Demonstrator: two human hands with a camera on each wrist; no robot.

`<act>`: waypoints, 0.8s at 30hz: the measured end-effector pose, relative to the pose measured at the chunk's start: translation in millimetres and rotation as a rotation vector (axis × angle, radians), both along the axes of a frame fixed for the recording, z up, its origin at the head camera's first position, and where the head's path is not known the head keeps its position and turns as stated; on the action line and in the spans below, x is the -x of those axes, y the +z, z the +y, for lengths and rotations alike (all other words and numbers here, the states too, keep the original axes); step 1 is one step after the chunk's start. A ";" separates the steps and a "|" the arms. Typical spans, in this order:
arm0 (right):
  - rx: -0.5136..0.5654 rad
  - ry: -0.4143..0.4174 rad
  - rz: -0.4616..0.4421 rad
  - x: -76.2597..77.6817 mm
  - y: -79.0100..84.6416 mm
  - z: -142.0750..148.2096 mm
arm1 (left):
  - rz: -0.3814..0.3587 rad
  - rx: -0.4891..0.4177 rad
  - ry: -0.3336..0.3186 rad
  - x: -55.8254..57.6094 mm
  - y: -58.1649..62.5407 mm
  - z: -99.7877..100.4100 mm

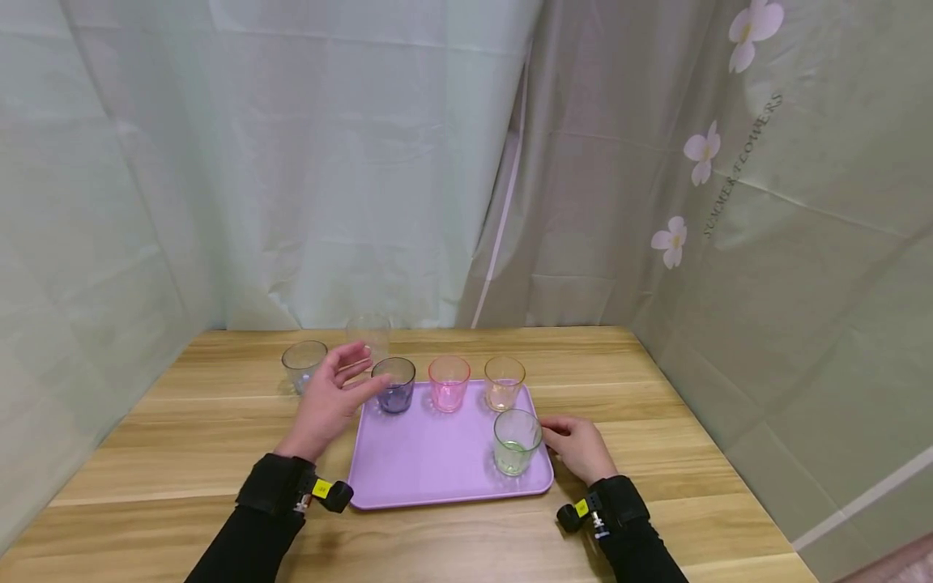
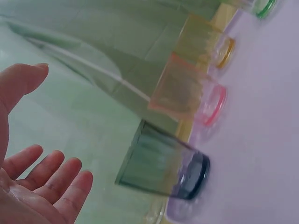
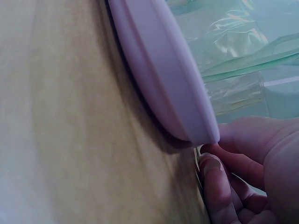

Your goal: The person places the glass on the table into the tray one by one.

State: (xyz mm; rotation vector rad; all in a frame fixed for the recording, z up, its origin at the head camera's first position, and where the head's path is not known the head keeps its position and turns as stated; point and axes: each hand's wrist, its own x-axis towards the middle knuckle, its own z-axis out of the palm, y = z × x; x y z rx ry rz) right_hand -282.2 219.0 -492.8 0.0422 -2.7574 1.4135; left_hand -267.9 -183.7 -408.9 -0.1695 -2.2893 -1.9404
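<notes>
A purple tray [image 1: 430,465] lies on the table. Along its far side stand a dark grey-purple glass [image 1: 394,387], a pink glass [image 1: 449,384] and a yellow glass [image 1: 504,384]. Nearer its right edge is a green glass [image 1: 517,442]. My left hand [image 1: 331,401] hovers at the tray's far left, fingers spread and holding nothing; in the left wrist view the dark glass [image 2: 163,161] is apart from it. At the tray's right edge, my right hand [image 1: 579,448] pinches the rim [image 3: 203,126], thumb against the rim and curled fingers low by the table.
Off the tray, a clear bluish glass [image 1: 304,364] stands behind my left hand. Another clear glass [image 1: 368,334] stands at the table's back, partly hidden by that hand. Curtains [image 1: 364,162] hang along the back and sides of the wooden table [image 1: 182,478].
</notes>
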 end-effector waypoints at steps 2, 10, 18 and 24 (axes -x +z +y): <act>-0.002 0.002 -0.001 0.0 -0.5 -0.2 | -0.005 0.006 0.017 0.8 -2.6 -4.8; -0.007 0.000 -0.004 -0.6 0.5 -0.3 | -0.045 0.046 0.064 3.3 -12.2 -21.1; -0.011 0.003 -0.002 -1.1 1.8 -0.1 | -0.089 0.080 0.089 4.4 -22.3 -30.9; -0.008 0.002 -0.008 -0.8 2.1 -0.5 | -0.092 0.078 0.112 6.3 -28.2 -40.3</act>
